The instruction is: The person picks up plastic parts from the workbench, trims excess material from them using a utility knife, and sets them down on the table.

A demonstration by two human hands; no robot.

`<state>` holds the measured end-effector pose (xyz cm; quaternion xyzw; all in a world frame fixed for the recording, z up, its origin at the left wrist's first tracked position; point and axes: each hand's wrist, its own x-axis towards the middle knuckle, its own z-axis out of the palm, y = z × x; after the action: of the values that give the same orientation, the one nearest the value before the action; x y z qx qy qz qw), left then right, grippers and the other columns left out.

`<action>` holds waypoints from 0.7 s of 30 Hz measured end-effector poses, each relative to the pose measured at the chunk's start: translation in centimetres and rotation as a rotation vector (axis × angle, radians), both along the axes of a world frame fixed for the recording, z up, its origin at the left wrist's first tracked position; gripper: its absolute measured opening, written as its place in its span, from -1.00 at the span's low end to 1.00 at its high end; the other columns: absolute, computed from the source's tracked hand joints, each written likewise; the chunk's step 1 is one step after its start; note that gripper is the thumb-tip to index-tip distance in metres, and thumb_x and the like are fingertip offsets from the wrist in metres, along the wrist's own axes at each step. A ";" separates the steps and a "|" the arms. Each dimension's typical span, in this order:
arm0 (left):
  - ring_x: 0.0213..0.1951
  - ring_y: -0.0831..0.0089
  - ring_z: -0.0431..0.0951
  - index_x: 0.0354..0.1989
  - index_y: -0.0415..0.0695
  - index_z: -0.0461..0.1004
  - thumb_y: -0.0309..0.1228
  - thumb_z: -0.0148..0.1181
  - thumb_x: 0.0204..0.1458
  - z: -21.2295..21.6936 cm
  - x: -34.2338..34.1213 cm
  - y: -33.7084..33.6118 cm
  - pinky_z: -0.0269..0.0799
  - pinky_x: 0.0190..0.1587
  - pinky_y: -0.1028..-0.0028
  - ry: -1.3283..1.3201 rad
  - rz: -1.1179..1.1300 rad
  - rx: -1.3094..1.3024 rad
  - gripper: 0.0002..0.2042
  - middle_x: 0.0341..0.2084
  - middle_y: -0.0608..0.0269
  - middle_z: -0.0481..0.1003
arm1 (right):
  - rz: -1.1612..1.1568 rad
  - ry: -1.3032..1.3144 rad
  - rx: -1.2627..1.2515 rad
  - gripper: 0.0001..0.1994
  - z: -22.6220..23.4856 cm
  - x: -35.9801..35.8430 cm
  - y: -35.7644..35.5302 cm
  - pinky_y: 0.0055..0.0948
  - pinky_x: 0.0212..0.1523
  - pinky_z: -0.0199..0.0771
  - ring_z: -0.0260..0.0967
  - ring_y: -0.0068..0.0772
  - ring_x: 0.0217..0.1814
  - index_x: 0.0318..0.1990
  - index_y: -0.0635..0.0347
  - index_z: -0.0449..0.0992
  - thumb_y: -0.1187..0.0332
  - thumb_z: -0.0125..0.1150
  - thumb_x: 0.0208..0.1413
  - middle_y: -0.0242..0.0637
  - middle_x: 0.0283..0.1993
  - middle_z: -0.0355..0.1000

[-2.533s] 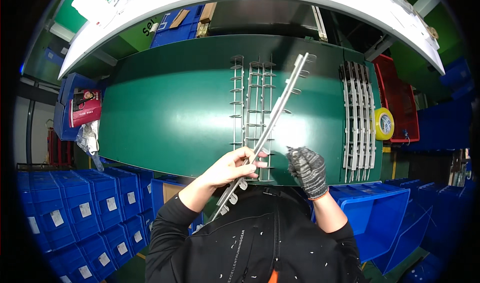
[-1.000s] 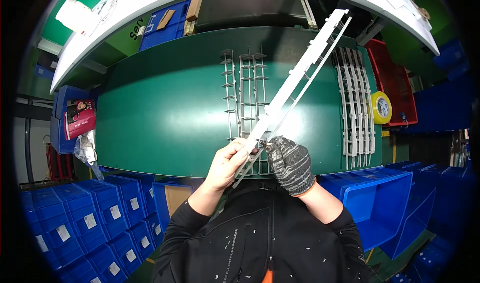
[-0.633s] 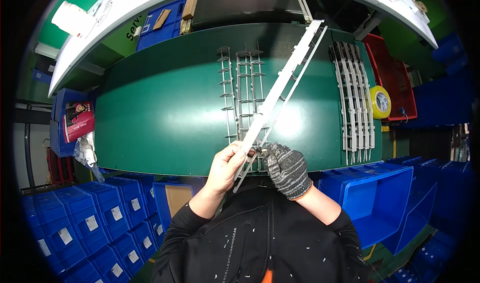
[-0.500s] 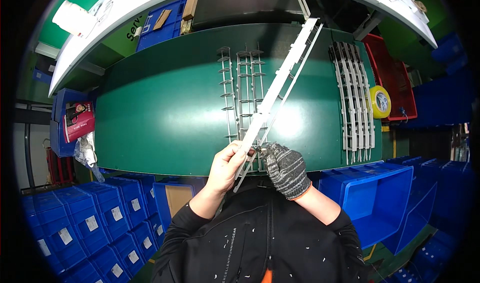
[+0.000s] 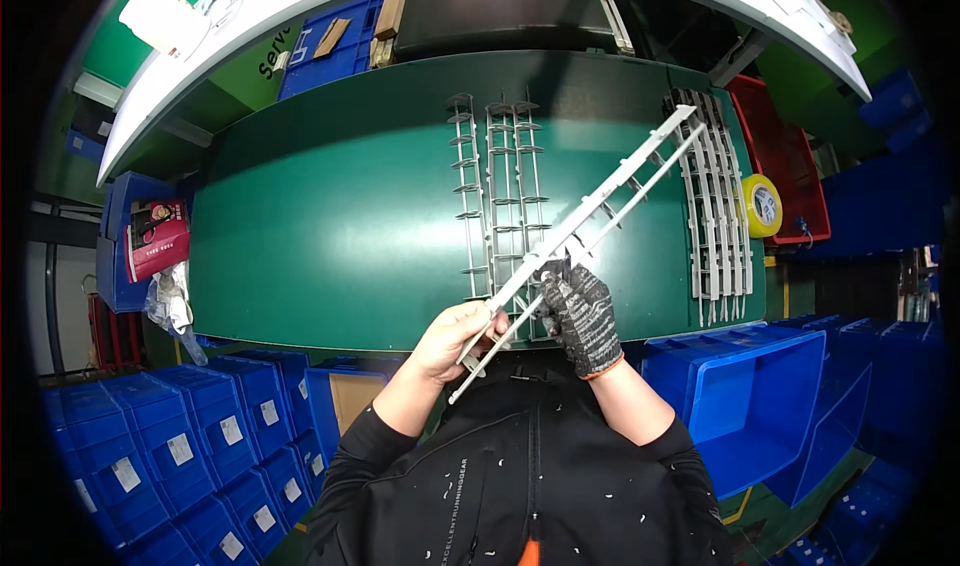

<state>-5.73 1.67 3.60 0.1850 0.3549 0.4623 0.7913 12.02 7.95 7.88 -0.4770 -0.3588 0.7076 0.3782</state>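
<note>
A green tabletop (image 5: 330,226) carries grey ladder-like plastic strips (image 5: 498,201), with more strips (image 5: 712,206) at its right end. Above it one long grey strip (image 5: 580,231) slants, the bare left hand (image 5: 455,336) clamped on its lower end and the gloved right hand (image 5: 580,311) pinching its middle, seemingly trimming; the right hand would move along the rail.

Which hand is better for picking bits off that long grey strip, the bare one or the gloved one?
Probably the right hand, the gloved one. Its fingertips sit at the middle of the grey strip, while the bare left hand grips the strip's lower end and steadies it above the green table.
</note>
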 end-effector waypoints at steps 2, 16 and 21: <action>-0.33 0.42 0.45 -0.36 -0.26 0.36 -0.25 0.01 0.06 0.5 0.0 -0.2 0.39 -0.26 0.52 -0.070 0.017 0.026 -0.73 -0.39 0.16 0.41 | -0.001 0.017 -0.079 -0.87 -0.1 -0.7 0.4 -0.71 -0.73 0.06 0.12 -0.74 -0.71 -0.33 0.19 0.42 0.33 0.09 0.06 -0.53 -0.65 0.26; -0.74 0.48 0.42 0.01 -0.28 0.25 -0.19 -0.20 0.17 2.6 -3.6 -0.6 0.39 -0.69 0.59 0.328 0.161 0.023 -0.59 -0.63 0.12 0.43 | 0.350 -0.392 0.579 -0.80 1.7 -1.8 -0.1 -0.30 -0.43 0.34 0.37 -0.16 -0.48 -0.32 0.25 0.46 0.31 -0.02 0.08 -0.13 -0.53 0.39; -0.75 0.47 0.42 0.02 -0.31 0.23 -0.12 -0.22 0.16 2.8 -3.9 -0.5 0.39 -0.71 0.57 0.281 0.234 -0.010 -0.53 -0.64 0.09 0.42 | 0.519 -0.698 0.815 -0.80 0.7 -4.0 -1.3 -0.23 -0.42 0.35 0.38 -0.09 -0.43 -0.34 0.21 0.46 0.28 -0.02 0.06 -0.12 -0.46 0.41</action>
<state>-9.63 1.13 6.42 0.2011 0.4835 0.5190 0.6756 7.99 6.68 8.61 -0.3944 -0.8094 0.3838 0.2050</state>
